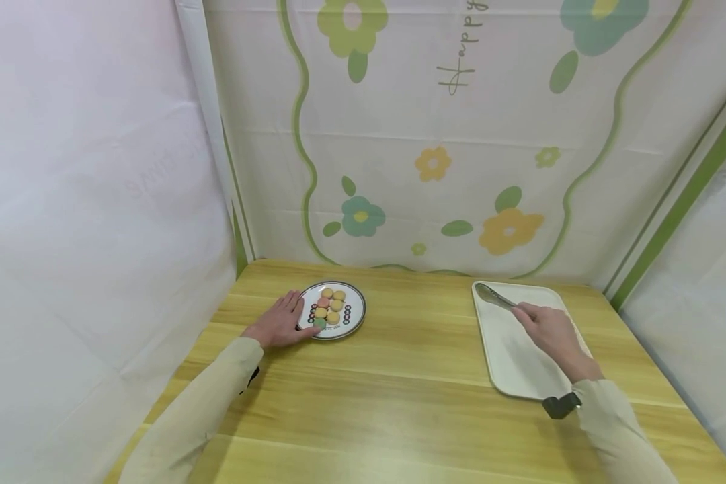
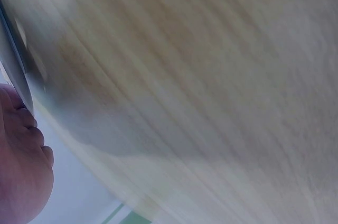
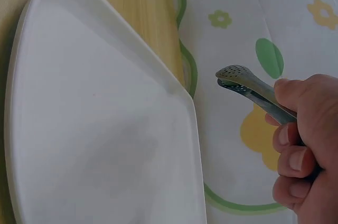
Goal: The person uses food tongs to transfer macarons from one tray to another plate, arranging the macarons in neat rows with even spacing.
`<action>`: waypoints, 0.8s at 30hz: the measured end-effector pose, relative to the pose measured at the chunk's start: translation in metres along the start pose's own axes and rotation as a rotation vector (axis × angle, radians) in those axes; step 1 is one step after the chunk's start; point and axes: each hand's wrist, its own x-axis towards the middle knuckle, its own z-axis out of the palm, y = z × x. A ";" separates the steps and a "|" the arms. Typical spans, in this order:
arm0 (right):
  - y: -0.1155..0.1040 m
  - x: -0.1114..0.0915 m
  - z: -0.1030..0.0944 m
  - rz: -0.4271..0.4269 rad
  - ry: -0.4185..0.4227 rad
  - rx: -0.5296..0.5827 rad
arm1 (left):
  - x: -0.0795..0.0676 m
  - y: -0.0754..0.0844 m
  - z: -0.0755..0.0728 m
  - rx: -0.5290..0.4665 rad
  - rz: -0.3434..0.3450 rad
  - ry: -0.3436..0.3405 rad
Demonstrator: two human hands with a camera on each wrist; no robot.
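At the left of the table, my left hand grips the rim of a round white plate with a dark edge. Its fingers lie along the plate's left side, and the thumb reaches over the near rim beside a green macaron. Several yellow macarons and a pink macaron sit on the plate. My right hand holds metal food tongs with perforated ends, raised over a white tray. The tong ends stand slightly apart with nothing between them. In the left wrist view, only part of the left hand shows.
The wooden table stretches between plate and tray. A white flowered curtain hangs behind its far edge, and white sheets close off both sides. The tray has a low raised rim.
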 end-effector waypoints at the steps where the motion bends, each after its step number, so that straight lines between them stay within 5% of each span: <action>1: -0.003 0.001 0.001 -0.010 0.002 0.003 | 0.000 0.000 0.000 -0.003 -0.001 0.000; 10: -0.028 0.013 0.007 -0.118 0.036 0.016 | 0.001 -0.001 0.001 -0.006 -0.010 -0.013; 24: -0.070 0.022 0.022 -0.215 -0.059 0.066 | 0.003 -0.001 0.001 0.011 -0.012 -0.030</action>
